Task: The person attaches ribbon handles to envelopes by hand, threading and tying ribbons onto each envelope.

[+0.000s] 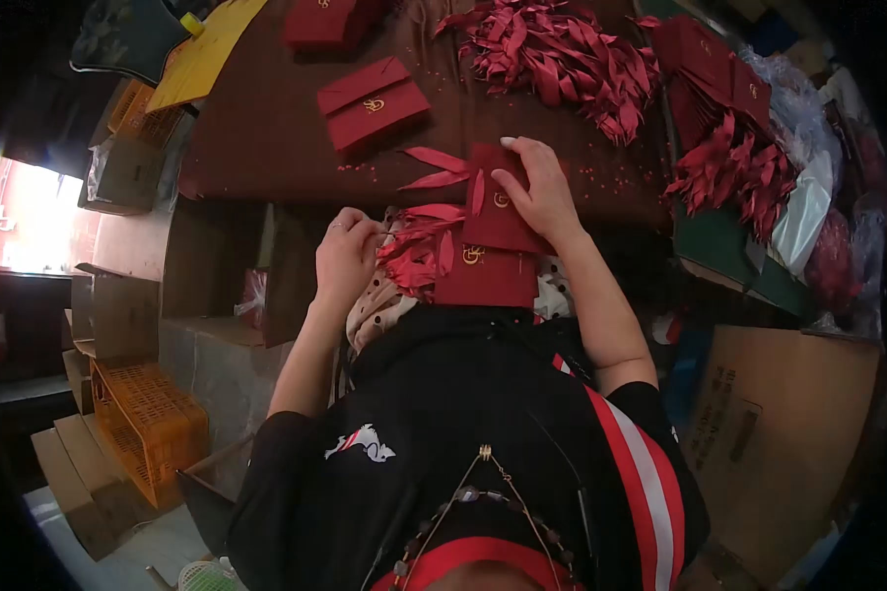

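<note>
My right hand holds a flat dark red paper bag with gold lettering at the table's near edge, thumb on its face and fingers at its upper edge. Red ribbon ends stick out from the bag's left side. Below it, another red bag with the same gold print lies on my lap. My left hand, with a ring on one finger, is closed at the left end of a bunch of red ribbons. Its fingertips are pinched together by a ribbon; the exact grip is too small to make out.
A brown-covered table bears stacked red bags and a large ribbon heap. More bags and ribbons lie at right. Cardboard boxes and an orange crate stand at the sides.
</note>
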Action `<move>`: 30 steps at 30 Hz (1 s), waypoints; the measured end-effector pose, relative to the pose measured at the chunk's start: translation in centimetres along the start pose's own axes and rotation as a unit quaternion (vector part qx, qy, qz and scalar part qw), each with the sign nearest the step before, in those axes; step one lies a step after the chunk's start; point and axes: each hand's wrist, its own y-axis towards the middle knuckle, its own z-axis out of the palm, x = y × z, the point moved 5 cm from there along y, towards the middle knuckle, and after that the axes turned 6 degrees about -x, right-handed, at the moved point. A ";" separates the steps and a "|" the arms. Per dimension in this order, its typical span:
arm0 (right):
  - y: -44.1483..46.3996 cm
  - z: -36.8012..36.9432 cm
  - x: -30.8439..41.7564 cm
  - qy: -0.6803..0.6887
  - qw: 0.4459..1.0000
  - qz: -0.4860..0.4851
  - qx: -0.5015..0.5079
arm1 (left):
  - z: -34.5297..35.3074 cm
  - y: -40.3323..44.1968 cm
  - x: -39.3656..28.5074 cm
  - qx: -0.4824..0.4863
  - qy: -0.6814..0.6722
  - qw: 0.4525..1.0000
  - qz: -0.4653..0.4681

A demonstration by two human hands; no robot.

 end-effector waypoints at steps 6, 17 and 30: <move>-1.9 1.6 4.6 0.014 0.999 0.006 0.032 | -2.3 3.1 -3.7 -0.114 0.020 0.990 0.086; 1.4 -2.7 3.6 -0.057 0.997 0.014 -0.057 | 8.0 0.2 -6.0 0.188 -0.012 0.962 0.198; 6.9 -3.0 -9.8 -0.314 0.945 0.008 -0.088 | 0.8 11.7 -1.7 -0.184 0.153 0.968 0.073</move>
